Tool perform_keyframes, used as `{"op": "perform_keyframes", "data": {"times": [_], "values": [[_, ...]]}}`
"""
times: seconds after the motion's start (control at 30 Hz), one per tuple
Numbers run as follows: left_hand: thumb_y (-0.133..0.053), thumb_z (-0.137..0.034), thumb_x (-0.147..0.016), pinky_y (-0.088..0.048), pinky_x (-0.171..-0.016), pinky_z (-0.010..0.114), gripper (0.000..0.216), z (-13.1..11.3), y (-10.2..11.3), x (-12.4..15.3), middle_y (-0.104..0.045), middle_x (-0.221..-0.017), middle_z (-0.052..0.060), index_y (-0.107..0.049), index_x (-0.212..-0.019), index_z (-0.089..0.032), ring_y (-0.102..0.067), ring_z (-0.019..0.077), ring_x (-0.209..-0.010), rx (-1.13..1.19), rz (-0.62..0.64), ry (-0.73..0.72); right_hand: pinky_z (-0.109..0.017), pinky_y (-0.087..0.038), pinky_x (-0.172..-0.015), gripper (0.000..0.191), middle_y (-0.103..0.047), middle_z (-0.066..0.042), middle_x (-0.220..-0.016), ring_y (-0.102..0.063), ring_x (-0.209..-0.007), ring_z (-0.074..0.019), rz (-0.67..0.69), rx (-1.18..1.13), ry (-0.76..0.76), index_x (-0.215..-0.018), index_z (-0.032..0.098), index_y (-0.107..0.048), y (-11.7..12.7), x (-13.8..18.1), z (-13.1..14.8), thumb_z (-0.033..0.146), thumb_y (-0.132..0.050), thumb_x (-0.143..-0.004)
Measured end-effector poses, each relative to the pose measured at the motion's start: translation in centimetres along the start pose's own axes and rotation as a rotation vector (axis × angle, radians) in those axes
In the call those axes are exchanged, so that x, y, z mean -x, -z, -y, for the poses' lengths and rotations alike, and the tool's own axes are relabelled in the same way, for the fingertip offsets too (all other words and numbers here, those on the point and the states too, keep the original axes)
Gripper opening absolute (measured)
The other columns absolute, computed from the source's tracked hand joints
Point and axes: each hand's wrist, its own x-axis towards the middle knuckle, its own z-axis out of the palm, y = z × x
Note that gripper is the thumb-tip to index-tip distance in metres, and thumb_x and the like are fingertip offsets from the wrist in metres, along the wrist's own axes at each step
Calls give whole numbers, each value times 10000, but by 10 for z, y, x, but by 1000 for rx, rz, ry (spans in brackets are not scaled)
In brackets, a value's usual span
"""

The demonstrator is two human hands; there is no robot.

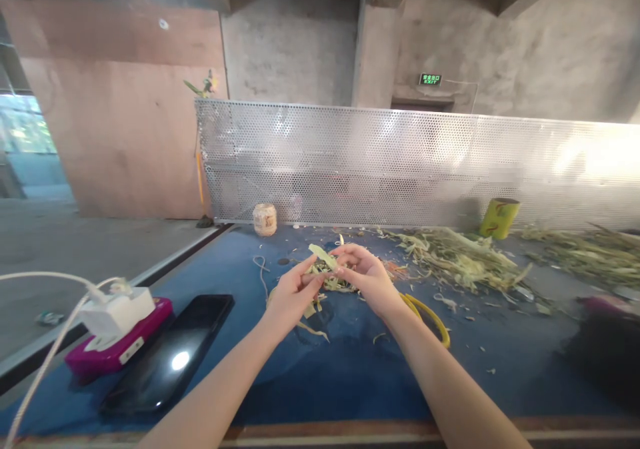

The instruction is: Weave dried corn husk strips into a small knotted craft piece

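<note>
My left hand (293, 293) and my right hand (369, 281) meet over the middle of the blue table. A pale green strip of dry leaf, like corn husk (321, 255), is pinched between the fingers of both. Its upper left end sticks up past my left fingertips. Right behind and below the fingers lies a heap of small leaf scraps (345, 283), partly hidden by my hands. A yellow ring-like loop (434, 319) lies under my right forearm, which covers part of it. Beside my left hand is a thin pale string (262, 272).
A black phone (175, 349) and a magenta power strip (127, 342) with a white plug lie at left. Toward the back stand a woven jar (265, 219) and a yellow-green can (500, 217). Dry husks (460, 257) spread at right. A perforated metal panel (340, 162) closes the far edge.
</note>
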Motion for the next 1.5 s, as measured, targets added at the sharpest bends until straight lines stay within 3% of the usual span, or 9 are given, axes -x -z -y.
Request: {"op": "perform_keyframes", "data": {"times": [0.17, 0.33, 0.5, 0.63, 0.77, 0.97, 1.1, 1.3, 1.5], "values": [[-558, -330, -705, -305, -525, 230, 669, 2, 3, -2, -466, -534, -56, -345, -1294, -95, -384, 92, -515, -8, -56, 5, -268, -430, -686, 135, -606, -13, -760, -551, -715, -125, 30, 243, -51, -793, 185, -609, 1, 0, 5, 258, -632, -682], [-554, -309, -705, -331, -525, 233, 680, 3, 4, -2, -585, -623, -17, -326, -1305, -84, -420, 89, -507, -14, -81, 12, -283, -437, -696, 229, -643, -23, -789, -575, -734, -137, 82, 314, -81, -963, 196, -597, 1, 1, 7, 257, -549, -747], [-557, -279, -705, -403, -604, 253, 687, 3, 5, -3, -677, -793, 54, -308, -1311, -74, -547, 127, -625, -18, -74, 16, -251, -397, -575, 100, -621, -12, -722, -489, -613, -119, 42, 554, -15, -736, 192, -633, -2, 2, 5, 278, -592, -706], [-565, -272, -715, -433, -707, 278, 708, 5, 6, -4, -679, -922, 94, -268, -1326, -70, -590, 166, -786, 4, -45, 16, -231, -360, -523, 121, -547, 2, -666, -423, -569, -105, 8, 603, 33, -656, 183, -545, -2, 3, 2, 285, -607, -683], [-568, -313, -725, -442, -743, 311, 700, 4, 6, -5, -685, -923, 95, -283, -1320, -78, -598, 197, -850, -6, -48, 15, -224, -336, -529, 117, -452, 22, -606, -389, -560, -99, 52, 633, 81, -610, 183, -469, -1, 3, 0, 195, -516, -717], [-568, -340, -724, -442, -765, 323, 721, 3, 6, -4, -680, -949, 101, -269, -1327, -84, -599, 211, -882, -31, -34, 2, -235, -349, -593, 109, -479, 11, -648, -434, -628, -114, 126, 634, 94, -614, 182, -487, -1, 3, 3, 181, -507, -721], [-560, -353, -730, -438, -749, 321, 714, 3, 6, -3, -685, -913, 97, -276, -1325, -78, -599, 209, -852, -55, -33, -5, -238, -359, -619, 124, -475, 12, -638, -454, -644, -118, 147, 652, 89, -587, 181, -469, -1, 3, 4, 138, -504, -698], [-557, -369, -731, -429, -701, 310, 685, 3, 6, -3, -681, -792, 58, -319, -1311, -95, -591, 211, -811, -93, -21, -21, -241, -353, -607, 141, -459, 15, -621, -447, -640, -125, 60, 751, 153, -589, 191, -417, -1, 3, 0, 144, -493, -698], [-562, -352, -725, -417, -648, 291, 666, 0, 5, -1, -630, -613, 19, -347, -1296, -85, -583, 211, -767, -96, -28, -6, -284, -369, -692, 118, -513, -5, -675, -467, -704, -152, 58, 888, 226, -627, 199, -433, -1, 4, 0, 164, -523, -696]]}}
